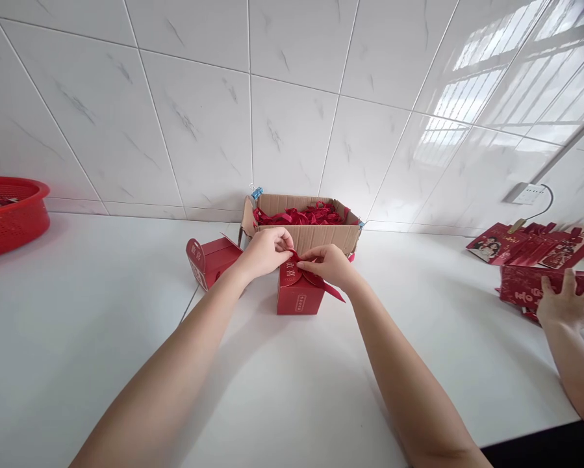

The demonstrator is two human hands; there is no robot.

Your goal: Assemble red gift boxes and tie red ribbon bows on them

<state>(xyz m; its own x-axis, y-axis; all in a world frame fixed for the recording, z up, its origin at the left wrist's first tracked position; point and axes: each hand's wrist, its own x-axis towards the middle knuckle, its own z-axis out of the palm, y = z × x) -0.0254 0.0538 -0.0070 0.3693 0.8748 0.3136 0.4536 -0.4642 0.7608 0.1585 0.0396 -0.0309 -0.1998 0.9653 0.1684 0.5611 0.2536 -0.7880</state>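
Note:
A small red gift box point(299, 300) with pale printed characters stands upright on the white table in front of me. A red ribbon point(334, 292) runs over its top, one tail hanging past the right side. Above the box, my left hand point(271, 249) pinches the ribbon at the left. My right hand point(327, 263) has its fingers closed on the ribbon close by, just over the box top. The fingers partly hide where the ribbon crosses. Left of it, a second red gift box point(216, 257) lies tilted, partly behind my left forearm.
Against the tiled wall, a cardboard box point(308, 237) holds many red ribbons. A red plastic basket point(13, 221) stands far left. At right, a co-worker's hand point(569, 302) rests on a red box, near red printed bags point(525, 247) and a power strip point(529, 194).

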